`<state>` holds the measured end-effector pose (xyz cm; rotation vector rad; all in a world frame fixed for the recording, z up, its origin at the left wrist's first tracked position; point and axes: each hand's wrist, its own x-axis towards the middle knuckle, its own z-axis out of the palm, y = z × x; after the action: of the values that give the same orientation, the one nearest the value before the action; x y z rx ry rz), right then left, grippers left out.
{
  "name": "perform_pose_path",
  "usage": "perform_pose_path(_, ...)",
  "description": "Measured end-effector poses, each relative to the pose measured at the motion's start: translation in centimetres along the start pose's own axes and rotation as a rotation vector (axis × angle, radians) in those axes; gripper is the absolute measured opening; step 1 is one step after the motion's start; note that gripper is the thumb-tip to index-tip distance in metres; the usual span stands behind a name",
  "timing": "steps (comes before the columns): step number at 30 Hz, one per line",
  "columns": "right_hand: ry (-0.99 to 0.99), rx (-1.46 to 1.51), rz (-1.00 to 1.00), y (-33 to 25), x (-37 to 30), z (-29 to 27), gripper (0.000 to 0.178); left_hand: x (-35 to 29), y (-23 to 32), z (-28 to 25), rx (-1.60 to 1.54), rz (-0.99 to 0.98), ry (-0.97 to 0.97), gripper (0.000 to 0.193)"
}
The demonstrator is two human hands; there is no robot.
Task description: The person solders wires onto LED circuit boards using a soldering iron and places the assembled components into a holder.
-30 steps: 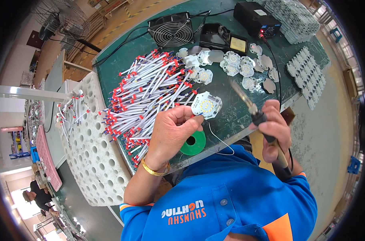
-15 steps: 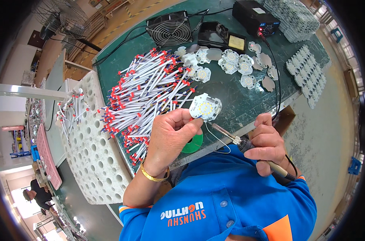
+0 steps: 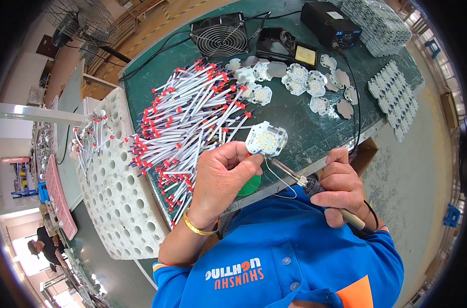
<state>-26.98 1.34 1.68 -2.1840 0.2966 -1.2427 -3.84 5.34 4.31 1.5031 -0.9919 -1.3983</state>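
Observation:
My left hand [image 3: 225, 172] is closed in a pinch at the lower left edge of a round white LED board [image 3: 267, 139] with yellow chips. A short wire [image 3: 259, 151] with blue and red showing sticks out of the fingertips onto that board. My right hand [image 3: 341, 187] grips a soldering iron [image 3: 306, 183], its tip at the board's lower edge. A thin strand of solder [image 3: 282, 179] loops down from beside the tip. Partly hidden behind my left hand is a green spool [image 3: 250, 185]. To the left lies a big pile of white cables [image 3: 187, 120] with red ends.
Loose LED boards [image 3: 296, 77] lie farther back, near a soldering stand [image 3: 277, 47], its black power unit [image 3: 330, 24] and a fan [image 3: 219, 40]. Stacked board panels [image 3: 377, 25] and a single panel [image 3: 393, 100] sit right. A foam block with holes [image 3: 115, 190] stands left.
The LED board and both hands have shifted very slightly right in the picture. The soldering iron stays at the board's lower edge, and the power unit's red light no longer shows.

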Motion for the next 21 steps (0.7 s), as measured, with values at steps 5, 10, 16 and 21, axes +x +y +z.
perform_pose_path(5,-0.020,-0.018,0.002,-0.1,0.0,0.0,0.027,-0.2,-0.2,0.2,-0.058,0.004,0.029,0.009)
perform_pose_path(10,-0.022,-0.056,0.001,-0.3,0.0,0.3,0.030,-0.4,0.2,0.5,-0.110,0.018,0.029,0.009)
perform_pose_path(16,-0.028,-0.207,-0.103,-0.2,0.1,0.7,0.028,-0.7,0.6,0.7,-0.128,-0.036,0.061,0.010)
perform_pose_path(21,-0.065,-0.237,-0.113,-0.1,0.3,0.4,0.028,-0.4,0.6,0.9,-0.172,-0.046,0.090,0.009)
